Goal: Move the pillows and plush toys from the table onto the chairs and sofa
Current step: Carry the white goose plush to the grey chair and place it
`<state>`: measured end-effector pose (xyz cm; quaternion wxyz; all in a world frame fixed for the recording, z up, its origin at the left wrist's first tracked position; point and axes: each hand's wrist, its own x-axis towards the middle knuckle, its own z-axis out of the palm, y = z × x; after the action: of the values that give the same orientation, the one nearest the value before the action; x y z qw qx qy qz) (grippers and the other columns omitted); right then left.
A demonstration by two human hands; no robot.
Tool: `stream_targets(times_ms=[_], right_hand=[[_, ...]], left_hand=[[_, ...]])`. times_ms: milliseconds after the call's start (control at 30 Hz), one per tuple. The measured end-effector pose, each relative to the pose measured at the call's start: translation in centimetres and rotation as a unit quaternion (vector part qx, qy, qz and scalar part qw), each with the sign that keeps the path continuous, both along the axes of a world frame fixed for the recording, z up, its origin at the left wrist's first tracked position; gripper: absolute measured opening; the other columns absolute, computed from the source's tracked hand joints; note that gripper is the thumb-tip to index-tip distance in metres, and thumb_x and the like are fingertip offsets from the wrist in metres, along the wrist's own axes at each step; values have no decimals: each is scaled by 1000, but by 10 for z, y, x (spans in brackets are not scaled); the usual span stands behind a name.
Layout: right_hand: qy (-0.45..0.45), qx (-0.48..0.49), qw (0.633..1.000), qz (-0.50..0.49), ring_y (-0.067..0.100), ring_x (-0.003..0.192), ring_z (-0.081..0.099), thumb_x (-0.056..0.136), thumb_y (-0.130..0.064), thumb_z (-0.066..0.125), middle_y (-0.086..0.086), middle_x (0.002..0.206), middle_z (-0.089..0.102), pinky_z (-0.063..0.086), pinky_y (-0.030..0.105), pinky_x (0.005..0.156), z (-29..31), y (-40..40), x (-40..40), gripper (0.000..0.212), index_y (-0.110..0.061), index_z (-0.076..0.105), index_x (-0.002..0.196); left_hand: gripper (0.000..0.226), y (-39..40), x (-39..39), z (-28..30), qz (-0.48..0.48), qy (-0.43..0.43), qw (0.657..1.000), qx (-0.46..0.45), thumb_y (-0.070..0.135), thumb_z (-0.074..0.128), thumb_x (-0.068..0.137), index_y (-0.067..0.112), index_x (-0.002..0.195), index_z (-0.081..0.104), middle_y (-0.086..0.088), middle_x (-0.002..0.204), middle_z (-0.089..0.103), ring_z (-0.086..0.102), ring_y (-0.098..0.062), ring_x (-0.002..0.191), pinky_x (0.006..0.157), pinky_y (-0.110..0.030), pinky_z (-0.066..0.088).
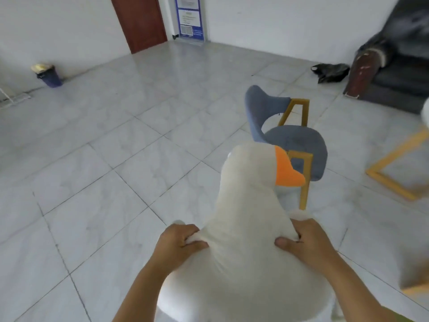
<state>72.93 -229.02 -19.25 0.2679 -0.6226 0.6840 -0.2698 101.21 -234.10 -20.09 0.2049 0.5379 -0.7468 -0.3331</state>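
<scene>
White plush goose is pinched at the neck by both hands, left hand and right hand, fingers bunching fabric. Its heavy body could slip free, or tip off the small blue chair.

Lower body of the white plush goose cut off by the bottom edge. Front of the blue chair seat hidden behind the goose's head. Dark sofa blurred and cut by the right edge. Print on the blue poster too small to read.
</scene>
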Motion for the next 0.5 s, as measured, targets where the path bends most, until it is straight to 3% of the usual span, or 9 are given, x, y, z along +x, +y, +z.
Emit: stream_targets(times_ms=[67, 167, 267, 333, 433, 500], right_hand=[[26, 15, 999, -34, 19, 58, 61, 44, -94, 30, 8, 61, 68, 45, 34, 55, -11, -17, -20, 97, -7, 65, 68], [71, 28, 990, -121, 23, 48, 50, 52, -90, 31, 0, 44, 48, 26, 22, 47, -32, -41, -60, 88, -5, 55, 52], [109, 2, 972, -209, 22, 46, 48, 58, -90, 21, -14, 39, 31, 22, 12, 51, -38, -78, -109, 79, -17, 49, 45], [141, -23, 956, -255, 20, 52, 45, 52, -89, 25, -17, 41, 31, 21, 13, 52, -31, -101, -139, 63, -28, 42, 49], [162, 7, 926, -341, 21, 61, 40, 43, -71, 30, -13, 43, 33, 20, 24, 50, -18, -124, -174, 43, -29, 36, 48], [163, 37, 902, -398, 19, 49, 37, 46, -66, 36, -15, 37, 28, 17, 18, 46, -7, -135, -194, 35, -32, 26, 42]], left_hand=[[30, -37, -27, -11, -29, -10, 999, -18, 57, 43, 51, 30, 41, 42, 23, 56, 52, 47, 0, 62, 49, -15, 28], [33, -97, -78, -35, -98, -7, 995, -26, 56, 44, 56, 26, 45, 42, 16, 46, 48, 44, -2, 57, 46, -17, 25], [39, -173, -147, -45, -173, 18, 984, -38, 58, 44, 59, 19, 59, 46, 21, 45, 50, 48, 4, 58, 46, -13, 30], [41, -225, -197, -40, -241, 39, 968, -47, 60, 44, 62, 19, 58, 48, 24, 53, 55, 49, 6, 62, 54, -8, 35], [52, -289, -268, -30, -333, 56, 938, -77, 63, 50, 63, 12, 53, 56, 2, 67, 60, 50, 3, 58, 59, -7, 37], [62, -316, -313, -29, -376, 47, 918, -116, 68, 49, 64, 7, 57, 61, -5, 53, 60, 47, -6, 60, 59, -17, 35]])
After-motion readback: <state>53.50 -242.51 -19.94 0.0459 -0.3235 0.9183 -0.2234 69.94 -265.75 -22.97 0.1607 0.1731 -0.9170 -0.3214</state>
